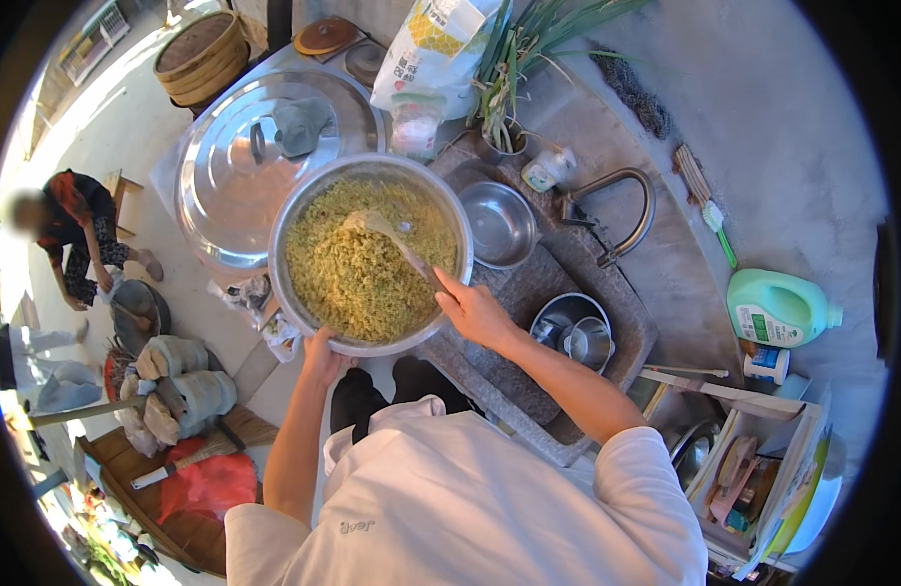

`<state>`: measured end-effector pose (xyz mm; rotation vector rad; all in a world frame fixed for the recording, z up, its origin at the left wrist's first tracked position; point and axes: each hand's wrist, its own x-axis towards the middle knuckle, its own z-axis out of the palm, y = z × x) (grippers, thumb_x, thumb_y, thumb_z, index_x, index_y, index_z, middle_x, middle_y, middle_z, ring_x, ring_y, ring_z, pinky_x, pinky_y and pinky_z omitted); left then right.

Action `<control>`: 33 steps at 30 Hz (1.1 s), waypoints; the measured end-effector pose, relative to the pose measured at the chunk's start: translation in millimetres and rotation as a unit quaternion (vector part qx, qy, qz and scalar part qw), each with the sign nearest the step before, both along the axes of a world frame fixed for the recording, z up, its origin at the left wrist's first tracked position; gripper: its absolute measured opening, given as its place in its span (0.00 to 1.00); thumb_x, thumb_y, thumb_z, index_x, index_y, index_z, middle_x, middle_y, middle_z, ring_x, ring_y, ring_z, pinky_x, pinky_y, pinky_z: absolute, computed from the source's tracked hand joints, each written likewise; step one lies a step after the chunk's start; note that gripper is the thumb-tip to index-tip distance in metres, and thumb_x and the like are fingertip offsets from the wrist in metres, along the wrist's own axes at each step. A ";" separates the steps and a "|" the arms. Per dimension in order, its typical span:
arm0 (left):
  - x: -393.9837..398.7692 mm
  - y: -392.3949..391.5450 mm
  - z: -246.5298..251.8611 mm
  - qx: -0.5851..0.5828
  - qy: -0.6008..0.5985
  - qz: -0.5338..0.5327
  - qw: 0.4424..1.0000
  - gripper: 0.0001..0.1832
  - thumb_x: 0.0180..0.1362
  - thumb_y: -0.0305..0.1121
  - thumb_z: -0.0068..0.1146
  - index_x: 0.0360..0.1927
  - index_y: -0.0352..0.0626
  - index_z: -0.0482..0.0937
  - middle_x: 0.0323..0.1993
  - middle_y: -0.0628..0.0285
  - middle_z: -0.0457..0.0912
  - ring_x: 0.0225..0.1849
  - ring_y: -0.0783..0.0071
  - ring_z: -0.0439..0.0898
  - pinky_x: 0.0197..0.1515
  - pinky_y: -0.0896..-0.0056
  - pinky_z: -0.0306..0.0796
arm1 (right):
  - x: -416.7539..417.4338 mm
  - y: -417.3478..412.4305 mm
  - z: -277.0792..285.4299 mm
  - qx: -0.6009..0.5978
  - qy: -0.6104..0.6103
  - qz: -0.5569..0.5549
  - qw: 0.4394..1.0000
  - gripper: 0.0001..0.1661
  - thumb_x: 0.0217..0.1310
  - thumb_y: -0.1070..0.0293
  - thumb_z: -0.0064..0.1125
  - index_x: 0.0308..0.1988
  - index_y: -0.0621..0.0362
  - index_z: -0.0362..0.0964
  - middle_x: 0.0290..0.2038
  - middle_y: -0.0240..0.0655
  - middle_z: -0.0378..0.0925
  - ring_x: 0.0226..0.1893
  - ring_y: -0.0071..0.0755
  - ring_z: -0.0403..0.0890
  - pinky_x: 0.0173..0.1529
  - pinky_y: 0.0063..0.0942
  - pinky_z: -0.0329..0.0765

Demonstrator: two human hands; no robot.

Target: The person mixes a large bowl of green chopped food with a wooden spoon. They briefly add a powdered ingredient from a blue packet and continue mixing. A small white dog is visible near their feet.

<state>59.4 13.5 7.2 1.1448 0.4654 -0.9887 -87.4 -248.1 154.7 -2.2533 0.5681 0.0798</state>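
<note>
A wide metal basin (pixel 277 293) full of a yellow-green crumbly food mixture (pixel 348 271) is in front of me. My left hand (pixel 324 359) grips its near rim. In my right hand (pixel 474 311) is the handle of a pale spoon or scoop (pixel 403 253), whose head lies on the mixture inside the basin. Behind the basin, to the left, a large round metal lid (pixel 216 183) has a grey cloth (pixel 300 126) on it. An empty metal bowl (pixel 498 223) sits just right of the basin, at the stone sink.
The stone sink (pixel 641 333) holds a metal pot (pixel 573 300) with a cup; a curved faucet (pixel 644 198) rises beside it. A green detergent jug (pixel 776 308) lies at right. A bamboo steamer (pixel 201 58) stands back left. Another person (pixel 73 220) bends over a bucket (pixel 139 315) at left.
</note>
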 end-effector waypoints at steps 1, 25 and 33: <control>-0.6 -0.2 -2.2 -0.005 -0.002 0.003 1.000 0.25 0.55 0.24 0.45 0.58 0.33 0.58 0.50 0.45 0.72 0.46 0.47 0.80 0.41 0.41 0.81 | 17.8 -6.3 0.4 -0.035 -0.010 0.022 0.999 0.31 0.68 0.61 0.48 0.66 0.58 0.58 0.24 0.54 0.77 0.27 0.60 0.80 0.31 0.49 0.75; -16.1 -12.5 0.1 -0.037 0.026 0.006 0.999 0.21 0.56 0.25 0.43 0.53 0.24 0.63 0.38 0.43 0.79 0.31 0.52 0.85 0.25 0.59 0.84 | -18.9 51.1 -26.9 0.551 0.137 -0.409 0.714 0.14 0.74 0.53 0.41 0.52 0.43 0.64 0.14 0.24 0.58 0.08 0.19 0.59 0.11 0.22 0.57; -10.2 -7.8 9.5 -0.034 0.007 -0.048 0.998 0.26 0.54 0.25 0.47 0.58 0.32 0.62 0.40 0.47 0.80 0.34 0.54 0.85 0.27 0.59 0.82 | 43.7 44.6 -22.1 0.511 0.118 -0.370 0.767 0.13 0.74 0.55 0.41 0.34 0.47 0.61 0.14 0.24 0.58 0.07 0.17 0.58 0.11 0.22 0.58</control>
